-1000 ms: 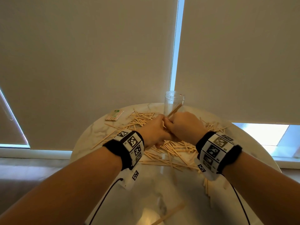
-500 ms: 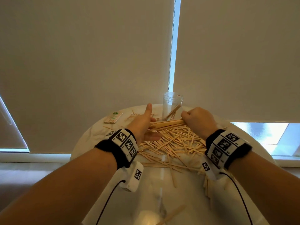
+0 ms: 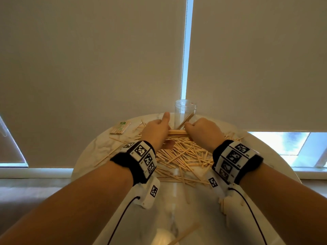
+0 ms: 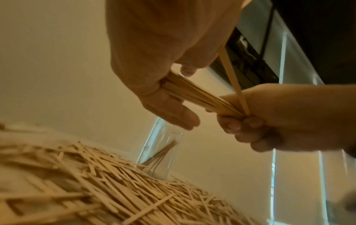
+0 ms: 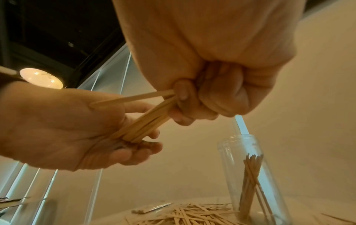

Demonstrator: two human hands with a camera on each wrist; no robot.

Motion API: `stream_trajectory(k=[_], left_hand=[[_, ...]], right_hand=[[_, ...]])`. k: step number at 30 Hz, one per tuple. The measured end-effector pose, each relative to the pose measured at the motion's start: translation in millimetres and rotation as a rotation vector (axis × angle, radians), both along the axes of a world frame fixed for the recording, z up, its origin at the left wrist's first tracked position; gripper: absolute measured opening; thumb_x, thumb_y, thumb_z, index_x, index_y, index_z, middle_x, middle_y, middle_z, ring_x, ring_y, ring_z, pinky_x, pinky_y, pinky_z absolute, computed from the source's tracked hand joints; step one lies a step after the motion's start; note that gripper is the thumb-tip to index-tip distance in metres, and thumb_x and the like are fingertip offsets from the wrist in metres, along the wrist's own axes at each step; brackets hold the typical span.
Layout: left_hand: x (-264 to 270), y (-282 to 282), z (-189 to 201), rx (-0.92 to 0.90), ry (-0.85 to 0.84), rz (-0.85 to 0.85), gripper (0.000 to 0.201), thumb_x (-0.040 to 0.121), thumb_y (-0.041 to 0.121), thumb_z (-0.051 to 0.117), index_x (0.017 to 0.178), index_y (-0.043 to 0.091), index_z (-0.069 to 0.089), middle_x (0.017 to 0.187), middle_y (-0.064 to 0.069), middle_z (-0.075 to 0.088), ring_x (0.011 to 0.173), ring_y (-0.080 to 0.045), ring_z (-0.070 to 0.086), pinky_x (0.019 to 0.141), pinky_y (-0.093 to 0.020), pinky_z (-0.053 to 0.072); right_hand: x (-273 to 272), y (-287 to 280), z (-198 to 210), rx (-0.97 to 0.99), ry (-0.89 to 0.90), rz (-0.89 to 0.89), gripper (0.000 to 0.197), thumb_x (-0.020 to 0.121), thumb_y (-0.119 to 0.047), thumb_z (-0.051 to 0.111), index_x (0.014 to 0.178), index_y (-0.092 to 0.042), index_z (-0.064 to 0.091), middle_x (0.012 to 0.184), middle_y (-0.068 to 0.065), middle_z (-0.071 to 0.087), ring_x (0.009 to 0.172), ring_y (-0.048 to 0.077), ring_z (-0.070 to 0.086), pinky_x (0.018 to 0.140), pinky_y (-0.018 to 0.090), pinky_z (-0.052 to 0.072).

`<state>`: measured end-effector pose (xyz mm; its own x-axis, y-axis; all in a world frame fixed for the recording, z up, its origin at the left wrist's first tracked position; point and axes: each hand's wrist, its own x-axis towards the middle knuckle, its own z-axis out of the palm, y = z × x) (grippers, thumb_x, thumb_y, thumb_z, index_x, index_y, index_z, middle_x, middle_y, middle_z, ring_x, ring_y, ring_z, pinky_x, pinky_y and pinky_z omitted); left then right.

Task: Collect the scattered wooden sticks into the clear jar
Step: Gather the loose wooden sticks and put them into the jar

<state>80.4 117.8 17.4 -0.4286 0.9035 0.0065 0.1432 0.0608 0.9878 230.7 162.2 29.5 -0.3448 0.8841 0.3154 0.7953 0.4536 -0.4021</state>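
Between my hands a bundle of wooden sticks (image 3: 177, 132) lies level above the pile. My right hand (image 3: 201, 129) grips one end in a fist (image 5: 202, 100). My left hand (image 3: 156, 130) is flat, thumb up, and its palm (image 4: 154, 97) presses on the bundle's other end. One stick (image 4: 231, 79) splays upward out of the bundle. The clear jar (image 3: 185, 112) stands upright just behind the hands with several sticks (image 5: 250, 172) leaning inside. Many loose sticks (image 3: 182, 156) lie heaped on the round marble table (image 3: 99, 147).
A small packet of sticks (image 3: 120, 128) lies at the table's back left. A single stick (image 3: 185, 234) lies near the front edge. Roller blinds hang right behind the table, close to the jar.
One second ago both hands were clasped together over the pile. They then drew apart with a bundle between them, and now the left palm has moved in against the bundle's end.
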Motion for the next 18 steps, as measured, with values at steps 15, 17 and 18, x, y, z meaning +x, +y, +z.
stream_trajectory(k=[15,17,18], left_hand=[[-7,22,-9,0.130,0.457,-0.054,0.053,0.094,0.052,0.059,0.058,0.014,0.063,0.051,-0.001,0.059,0.045,-0.014,0.050,0.061,-0.029,0.047],[-6,30,-8,0.104,0.390,-0.108,0.048,0.099,0.048,0.055,0.071,0.011,0.068,0.060,-0.004,0.064,0.048,-0.015,0.051,0.061,-0.031,0.048],[-6,34,-5,0.091,0.335,-0.147,0.047,0.102,0.046,0.050,0.080,0.009,0.070,0.064,-0.005,0.065,0.050,-0.014,0.052,0.059,-0.031,0.049]], right_hand=[[3,8,-4,0.039,0.032,-0.030,0.070,0.099,-0.066,0.034,0.060,-0.016,0.065,0.058,0.001,0.063,0.052,0.013,0.056,0.052,0.025,0.037],[4,17,0,-0.014,0.028,-0.051,0.065,0.098,-0.064,0.040,0.054,-0.020,0.057,0.052,-0.003,0.053,0.047,0.011,0.048,0.052,0.025,0.036],[6,24,3,-0.049,0.024,-0.053,0.062,0.098,-0.063,0.042,0.053,-0.021,0.054,0.050,-0.005,0.048,0.046,0.011,0.044,0.052,0.025,0.035]])
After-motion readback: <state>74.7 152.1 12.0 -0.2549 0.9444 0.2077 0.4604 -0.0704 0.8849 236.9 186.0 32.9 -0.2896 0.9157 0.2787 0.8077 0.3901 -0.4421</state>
